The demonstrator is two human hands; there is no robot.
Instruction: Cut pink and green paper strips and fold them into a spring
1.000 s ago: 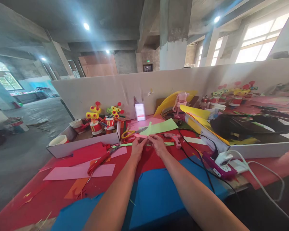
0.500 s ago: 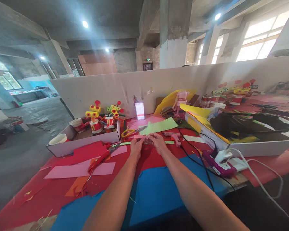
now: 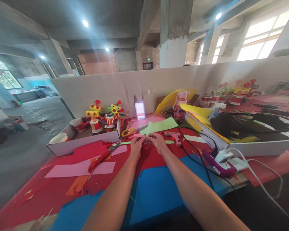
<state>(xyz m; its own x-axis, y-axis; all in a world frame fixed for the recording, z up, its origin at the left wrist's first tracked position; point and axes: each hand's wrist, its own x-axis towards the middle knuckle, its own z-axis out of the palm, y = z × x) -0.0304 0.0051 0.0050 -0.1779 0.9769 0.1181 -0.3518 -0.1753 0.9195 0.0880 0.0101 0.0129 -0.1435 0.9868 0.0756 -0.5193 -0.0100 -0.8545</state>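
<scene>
My left hand and my right hand meet over the red table cover, fingertips pinched close together. A pink paper strip sticks out to the left from the fingertips of my left hand. From between the hands a narrow light-green paper strip rises, its lower end at the fingers of my right hand. The fingers hide where the two strips meet. Just beyond lie yellow-handled scissors and a wide light-green sheet. A pink glue gun rests right of my right hand.
Red-handled scissors lie on pink paper at left. Paper-cup robot figures stand in a white box. A purple power strip with cables sits right, before another white box. Blue cloth-like sheet covers the front edge.
Both hands stay in nearly the same place. The green strip has turned slightly and leans a little right, and the pink strip has shifted and tilted a bit at the fingertips.
</scene>
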